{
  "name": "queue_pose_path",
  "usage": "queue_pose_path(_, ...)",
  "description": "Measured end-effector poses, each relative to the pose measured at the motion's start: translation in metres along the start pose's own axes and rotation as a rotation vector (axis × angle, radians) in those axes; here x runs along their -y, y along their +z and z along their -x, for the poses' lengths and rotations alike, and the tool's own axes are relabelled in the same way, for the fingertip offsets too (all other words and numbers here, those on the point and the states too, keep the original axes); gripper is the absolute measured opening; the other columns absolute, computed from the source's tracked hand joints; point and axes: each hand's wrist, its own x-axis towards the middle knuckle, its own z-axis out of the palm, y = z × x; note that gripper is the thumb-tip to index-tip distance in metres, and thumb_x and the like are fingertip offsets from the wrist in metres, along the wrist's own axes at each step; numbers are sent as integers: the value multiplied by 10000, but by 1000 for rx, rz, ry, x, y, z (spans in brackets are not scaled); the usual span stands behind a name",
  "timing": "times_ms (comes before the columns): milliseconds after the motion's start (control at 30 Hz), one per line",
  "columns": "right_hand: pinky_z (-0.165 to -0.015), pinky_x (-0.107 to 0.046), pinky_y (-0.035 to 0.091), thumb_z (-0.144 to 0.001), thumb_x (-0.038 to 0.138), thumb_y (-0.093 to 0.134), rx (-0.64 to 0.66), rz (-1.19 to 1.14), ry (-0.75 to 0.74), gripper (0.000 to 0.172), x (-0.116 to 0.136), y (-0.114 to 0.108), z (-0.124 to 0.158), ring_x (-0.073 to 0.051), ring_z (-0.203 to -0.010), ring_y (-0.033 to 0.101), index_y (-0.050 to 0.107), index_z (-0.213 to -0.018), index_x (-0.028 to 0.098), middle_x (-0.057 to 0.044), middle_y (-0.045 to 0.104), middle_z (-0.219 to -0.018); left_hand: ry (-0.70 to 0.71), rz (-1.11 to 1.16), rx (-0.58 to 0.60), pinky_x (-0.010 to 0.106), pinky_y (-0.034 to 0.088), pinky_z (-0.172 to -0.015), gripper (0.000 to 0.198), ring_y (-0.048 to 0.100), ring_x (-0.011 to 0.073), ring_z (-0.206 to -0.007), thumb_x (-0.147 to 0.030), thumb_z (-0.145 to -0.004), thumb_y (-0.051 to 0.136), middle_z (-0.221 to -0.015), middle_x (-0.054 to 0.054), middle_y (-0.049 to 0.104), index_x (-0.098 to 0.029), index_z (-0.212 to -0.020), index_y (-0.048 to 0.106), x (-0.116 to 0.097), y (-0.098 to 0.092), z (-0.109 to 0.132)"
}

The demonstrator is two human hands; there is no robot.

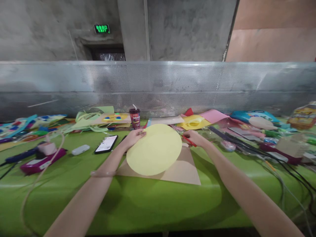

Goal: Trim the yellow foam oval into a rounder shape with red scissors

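A round sheet of pale yellow paper (154,149) is held up, tilted, over a beige sheet of paper (181,171) on the green table. My left hand (135,136) grips the circle by its upper left edge, thumb on the near face. Close to the circle's right edge, my right hand (194,137) is closed around a pair of scissors with red handles (189,141). The scissor blades are mostly out of sight, so I cannot tell whether they touch the paper.
Left of the paper lie a phone (106,144), a white oval case (80,149) and a purple power strip (43,161). A lidded cup with a straw (134,118) stands behind. Black cables (259,149) and a bottle (302,115) are at right. A perforated metal panel (158,82) borders the back.
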Motion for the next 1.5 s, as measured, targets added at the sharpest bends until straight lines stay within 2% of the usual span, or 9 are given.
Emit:
queue_pose_path(267,-455,-230,367,-663,225,435,-3,165,-32,119,3,-2,0,-110,-477,494,494,-581,162,-9,539,-574,-24,40,40,269,472,-650,360,621,196,-744,-449,-677,586,-830,28,675,-163,-896,597,4,-1,-2)
queue_pose_path(633,-485,-232,344,-665,176,424,-10,223,-42,131,10,-1,3,-103,-481,463,527,-586,156,2,520,-526,-39,17,87,295,468,-666,413,618,203,-741,-476,-675,571,-854,42,668,-149,-927,586,8,-2,-3)
queue_pose_path(1100,-498,-232,328,-662,181,436,-32,266,-85,144,3,2,-3,-108,-517,437,526,-554,153,-3,519,-541,-5,-29,101,297,464,-681,443,615,215,-767,-509,-658,564,-856,39,666,-156,-924,598,11,-1,-5)
queue_pose_path(1300,-489,-225,318,-642,137,420,-32,271,-81,140,5,2,-2,-96,-488,418,517,-543,155,6,510,-514,-8,-113,76,298,463,-666,473,610,223,-766,-530,-659,542,-852,42,665,-145,-929,597,7,-1,-4)
queue_pose_path(1500,-482,-224,311,-660,179,430,-27,282,-94,140,3,3,-3,-93,-488,404,493,-538,156,15,493,-509,15,-136,87,288,454,-700,460,598,219,-814,-505,-671,539,-924,54,652,-138,-943,593,4,-1,-1)
